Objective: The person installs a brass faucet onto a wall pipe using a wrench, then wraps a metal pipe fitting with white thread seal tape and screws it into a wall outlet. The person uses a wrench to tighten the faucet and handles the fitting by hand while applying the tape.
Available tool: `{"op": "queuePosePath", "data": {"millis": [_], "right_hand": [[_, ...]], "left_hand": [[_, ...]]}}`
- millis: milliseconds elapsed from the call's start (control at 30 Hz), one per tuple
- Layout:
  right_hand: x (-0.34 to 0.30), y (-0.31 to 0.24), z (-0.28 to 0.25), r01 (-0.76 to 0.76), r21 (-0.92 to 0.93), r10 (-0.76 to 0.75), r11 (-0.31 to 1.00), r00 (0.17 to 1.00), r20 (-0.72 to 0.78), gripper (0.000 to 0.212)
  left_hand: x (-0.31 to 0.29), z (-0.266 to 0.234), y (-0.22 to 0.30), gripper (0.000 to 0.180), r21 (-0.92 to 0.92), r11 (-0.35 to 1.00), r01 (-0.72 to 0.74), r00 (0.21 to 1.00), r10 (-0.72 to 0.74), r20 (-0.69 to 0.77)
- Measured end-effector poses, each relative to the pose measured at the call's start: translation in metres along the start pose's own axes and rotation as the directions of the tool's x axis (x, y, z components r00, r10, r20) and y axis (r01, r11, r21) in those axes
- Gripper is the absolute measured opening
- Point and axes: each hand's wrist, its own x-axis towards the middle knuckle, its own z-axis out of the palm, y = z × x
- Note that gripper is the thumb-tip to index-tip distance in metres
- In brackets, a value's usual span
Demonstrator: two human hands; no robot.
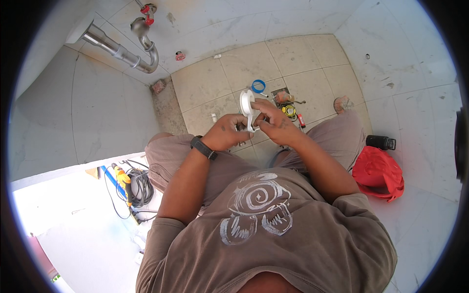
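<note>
A white roll of thread seal tape (pixel 246 102) is held between my hands above the tiled floor. My right hand (pixel 277 125) is closed on the roll, with a finger at the spool and the others curled near the tape's end. From the roll a short strip of tape (pixel 250 121) runs down to my left fingertips. My left hand (pixel 224 132) is closed in a pinch. Something small and metallic shows below its fingers, mostly hidden, and I cannot tell its kind.
A blue ring (pixel 258 86), a yellow coiled item (pixel 289 113) and a small red item (pixel 301 120) lie on the floor ahead. Metal drain pipe (pixel 117 51) juts out upper left. On the right are a red bag (pixel 378 173) and black cylinder (pixel 381 142); a yellow power tool (pixel 123 181) lies left.
</note>
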Motion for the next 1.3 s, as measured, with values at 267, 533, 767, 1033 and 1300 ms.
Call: {"op": "queuePosePath", "data": {"millis": [267, 533, 767, 1033, 1300], "right_hand": [[0.004, 0.023, 0.005, -0.003, -0.182, -0.017, 0.983, 0.994, -0.107, 0.04], [0.006, 0.033, 0.013, -0.101, -0.293, 0.056, 0.951, 0.986, -0.156, 0.035], [-0.011, 0.03, 0.012, -0.23, -0.374, 0.25, 0.899, 0.968, 0.004, 0.027], [-0.036, -0.006, -0.011, -0.075, -0.279, 0.117, 0.957, 0.984, 0.136, 0.023], [-0.046, -0.051, -0.011, 0.175, -0.461, -0.069, 0.87, 0.969, 0.238, 0.024]], "left_hand": [[-0.002, 0.0, -0.001, 0.02, -0.015, 0.999, -0.041, 0.997, 0.042, 0.065], [-0.002, 0.001, 0.001, 0.013, 0.061, 0.99, -0.126, 0.991, 0.128, -0.024], [-0.006, -0.002, 0.006, 0.01, 0.088, 0.985, -0.146, 0.978, 0.157, -0.139], [-0.003, -0.011, -0.003, 0.012, 0.293, 0.933, -0.208, 0.934, 0.279, -0.225], [-0.001, -0.009, 0.0, 0.014, 0.178, 0.968, -0.174, 0.951, 0.213, -0.226]]}}
